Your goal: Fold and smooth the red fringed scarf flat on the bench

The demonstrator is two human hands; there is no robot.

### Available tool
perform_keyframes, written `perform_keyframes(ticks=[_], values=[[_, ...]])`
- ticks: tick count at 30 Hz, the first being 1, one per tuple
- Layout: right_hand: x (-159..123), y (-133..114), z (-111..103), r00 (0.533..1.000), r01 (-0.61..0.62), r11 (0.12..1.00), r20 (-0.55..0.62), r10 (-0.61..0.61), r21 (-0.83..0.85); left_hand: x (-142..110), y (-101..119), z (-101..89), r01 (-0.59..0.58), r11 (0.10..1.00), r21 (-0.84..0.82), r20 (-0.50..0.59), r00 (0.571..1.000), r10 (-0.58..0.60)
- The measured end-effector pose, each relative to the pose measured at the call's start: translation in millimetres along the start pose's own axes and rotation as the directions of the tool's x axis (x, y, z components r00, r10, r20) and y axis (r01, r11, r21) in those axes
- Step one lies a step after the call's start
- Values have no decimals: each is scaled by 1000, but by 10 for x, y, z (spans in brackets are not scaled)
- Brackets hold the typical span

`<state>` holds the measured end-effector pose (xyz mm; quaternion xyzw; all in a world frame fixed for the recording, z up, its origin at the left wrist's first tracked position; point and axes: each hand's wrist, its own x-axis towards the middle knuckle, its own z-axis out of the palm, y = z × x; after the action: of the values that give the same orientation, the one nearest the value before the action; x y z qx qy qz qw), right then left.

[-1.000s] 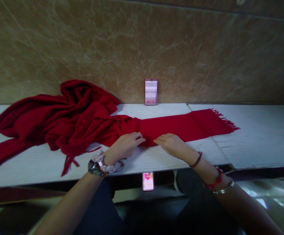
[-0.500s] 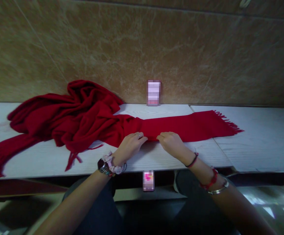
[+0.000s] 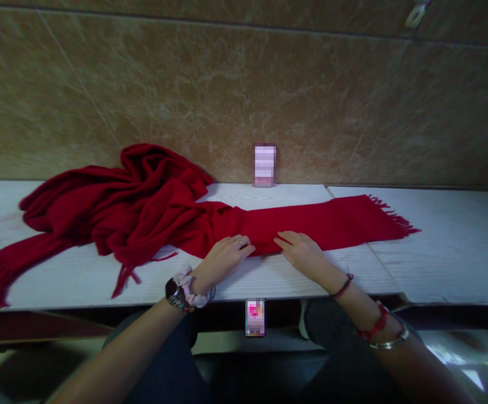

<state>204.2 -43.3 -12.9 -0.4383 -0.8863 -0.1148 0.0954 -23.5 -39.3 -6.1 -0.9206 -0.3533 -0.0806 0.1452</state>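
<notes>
Below the brown wall (image 3: 227, 90), the white table (image 3: 450, 247) bore 1 red scarf (image 3: 311, 224), bunched toward 9 o'clock, flat toward 3. At its near edge, likely to steady and flatten it, the right hand (image 3: 302, 253) rested loosely, fingers spread; the left hand (image 3: 222, 258) curled, whether pinching cloth I couldn't tell.

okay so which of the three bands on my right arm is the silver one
The silver bangle, the one farthest from your right hand; the red band sits next to it, and the thin dark band is closest to the hand.
</notes>
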Motion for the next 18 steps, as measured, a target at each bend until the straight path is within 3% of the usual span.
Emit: perform_keyframes(ticks=[7,12,18], values=[[-39,32,74,999,20,1000,28,-20,-12,-14,25,-47,28,997,70,12,1000,-28],[-35,32,37,999,42,999,3,-42,-24,19,35,-53,3,996,94,-14,1000,-2],[-59,46,99,996,73,997,45,-73,-6,64,61,-38,-73,996,52,45,997,70]])
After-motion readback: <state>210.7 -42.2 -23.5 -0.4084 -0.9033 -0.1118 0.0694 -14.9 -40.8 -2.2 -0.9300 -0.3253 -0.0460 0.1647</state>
